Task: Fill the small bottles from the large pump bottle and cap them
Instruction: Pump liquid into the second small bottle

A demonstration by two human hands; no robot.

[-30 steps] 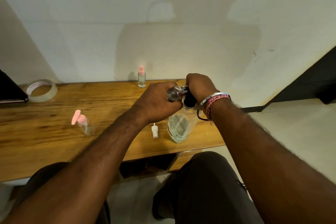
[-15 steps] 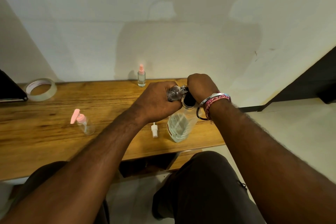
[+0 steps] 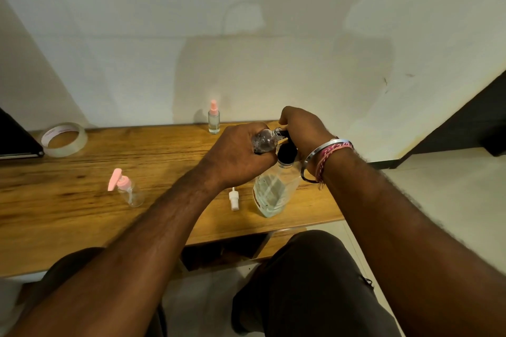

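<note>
Filling step: left hand (image 3: 235, 156) grips a small bottle (image 3: 264, 142) at the nozzle while right hand (image 3: 299, 128) closes on the pump head of the large pump bottle (image 3: 273, 194); next, fit the white cap (image 3: 233, 199).

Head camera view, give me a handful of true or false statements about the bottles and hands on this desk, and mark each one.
1. The left hand holds a small clear bottle tilted toward the large pump bottle. True.
2. The right hand rests flat on the desk. False: it is on top of the large pump bottle's black pump.
3. A loose white spray cap lies on the wooden desk beside the large pump bottle. True.
4. The bottle with the pink pump lies on its side. False: it stands upright.
5. The roll of tape sits at the desk's right end. False: it is at the far left.
</note>
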